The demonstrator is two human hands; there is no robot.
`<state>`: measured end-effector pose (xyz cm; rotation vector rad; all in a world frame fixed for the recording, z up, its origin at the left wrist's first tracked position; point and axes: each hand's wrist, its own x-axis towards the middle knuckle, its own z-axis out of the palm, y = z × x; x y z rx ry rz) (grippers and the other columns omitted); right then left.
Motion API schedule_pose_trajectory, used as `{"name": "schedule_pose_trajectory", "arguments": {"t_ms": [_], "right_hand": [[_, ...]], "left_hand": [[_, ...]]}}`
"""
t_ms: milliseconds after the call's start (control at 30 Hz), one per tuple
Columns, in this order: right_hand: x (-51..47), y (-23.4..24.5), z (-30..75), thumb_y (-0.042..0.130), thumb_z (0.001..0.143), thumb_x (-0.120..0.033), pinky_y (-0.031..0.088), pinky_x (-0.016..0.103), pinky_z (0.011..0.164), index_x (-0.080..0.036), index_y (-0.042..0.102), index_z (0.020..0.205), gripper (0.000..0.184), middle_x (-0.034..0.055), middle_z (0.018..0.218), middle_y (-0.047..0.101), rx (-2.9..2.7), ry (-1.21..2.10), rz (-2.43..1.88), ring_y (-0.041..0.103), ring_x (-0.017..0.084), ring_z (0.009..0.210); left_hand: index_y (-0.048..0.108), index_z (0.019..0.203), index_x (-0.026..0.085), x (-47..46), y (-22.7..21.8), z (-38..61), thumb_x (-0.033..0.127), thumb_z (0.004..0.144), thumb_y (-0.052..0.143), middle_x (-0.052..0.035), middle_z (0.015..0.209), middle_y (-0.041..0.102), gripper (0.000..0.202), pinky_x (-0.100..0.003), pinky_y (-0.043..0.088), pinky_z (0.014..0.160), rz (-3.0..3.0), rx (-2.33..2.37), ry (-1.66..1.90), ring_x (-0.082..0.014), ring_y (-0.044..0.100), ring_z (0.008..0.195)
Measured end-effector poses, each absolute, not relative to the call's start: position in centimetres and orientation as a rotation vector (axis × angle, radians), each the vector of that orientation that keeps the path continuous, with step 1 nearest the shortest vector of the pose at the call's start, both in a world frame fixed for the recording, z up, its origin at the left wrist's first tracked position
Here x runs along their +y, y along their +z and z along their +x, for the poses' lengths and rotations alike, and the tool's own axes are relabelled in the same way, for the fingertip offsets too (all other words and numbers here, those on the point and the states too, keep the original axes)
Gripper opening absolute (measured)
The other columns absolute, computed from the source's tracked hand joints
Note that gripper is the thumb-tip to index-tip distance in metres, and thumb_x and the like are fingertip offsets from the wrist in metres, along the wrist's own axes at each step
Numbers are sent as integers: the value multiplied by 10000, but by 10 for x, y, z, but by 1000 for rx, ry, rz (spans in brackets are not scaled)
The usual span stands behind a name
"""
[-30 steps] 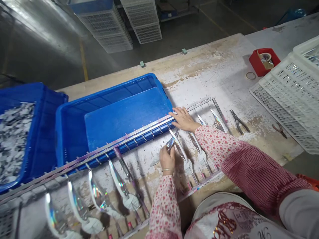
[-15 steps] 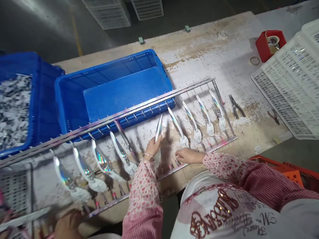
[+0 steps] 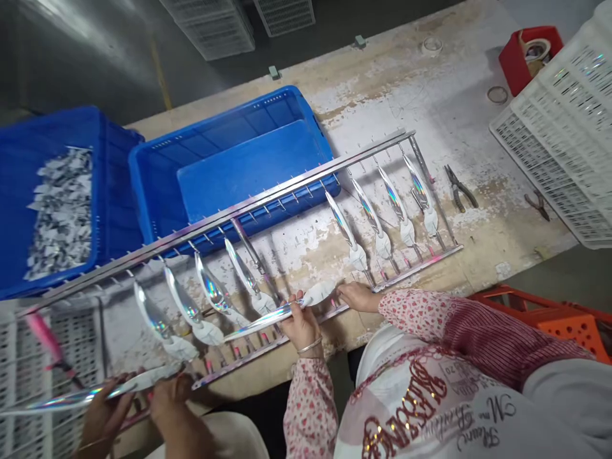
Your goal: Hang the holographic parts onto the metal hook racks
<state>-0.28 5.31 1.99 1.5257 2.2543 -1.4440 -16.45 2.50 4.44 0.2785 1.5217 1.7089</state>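
Note:
My left hand [image 3: 302, 326] is closed around a silver, rainbow-shining fishing lure [image 3: 261, 324], held almost level above the rack's lower bar. White tape [image 3: 319, 292] covers the lure's right end. At that taped tip, the fingers of my right hand [image 3: 359, 297] are pinched together; the exact contact is partly hidden. Beneath both hands lies a long metal rack [image 3: 268, 199] with rows of hooks. More lures hang across it, such as one to the right [image 3: 342, 220] and one to the left [image 3: 241, 264], each with a white-wrapped lower end.
A co-worker's hands [image 3: 167, 398] hold another lure [image 3: 71, 400] at lower left. Behind the rack stand a blue bin [image 3: 229, 118] and a second blue bin [image 3: 115, 191] holding silvery-white pieces. Pliers [image 3: 459, 188], a red box [image 3: 509, 60] and white crates [image 3: 545, 127] are on the right.
The lure in my left hand has swung from upright to nearly level, its taped end now by my right hand. The co-worker's hands now show with a lure at lower left.

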Motion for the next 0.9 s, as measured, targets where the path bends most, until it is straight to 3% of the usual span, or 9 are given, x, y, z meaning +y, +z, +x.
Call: {"name": "schedule_pose_trajectory", "arguments": {"t_ms": [267,500,700,900], "right_hand": [[51,22,-1,462,928,-210,453,304,839,-173,639,1127,269,99,1087,707,2201,-1489,1589,653,225,1005],[49,19,-1,471,920,-197,459,297,835,-177,627,1108,245,96,1060,710,2231,-1469,1587,662,213,979],[50,22,-1,450,934,-217,464,308,805,-162,611,1120,252,112,1037,710,2260,-1408,1541,669,226,949],[52,31,0,448,933,-215,487,315,782,-150,624,1132,273,109,1013,715,2257,-1410,1521,672,224,918]], "left_hand": [[478,1151,230,25,50,-151,329,734,753,-104,1261,575,508,-347,576,816,280,1631,1673,-235,632,1106],[462,1071,196,16,37,-140,364,647,809,-117,1137,648,573,-422,569,871,274,1634,1506,-257,657,1061],[440,1130,209,12,34,-135,409,681,784,-126,1188,629,600,-434,569,879,364,1709,1450,-269,646,1098],[454,1116,208,12,44,-123,352,653,802,-120,1188,629,597,-428,551,909,391,1677,1456,-263,657,1073]]}}
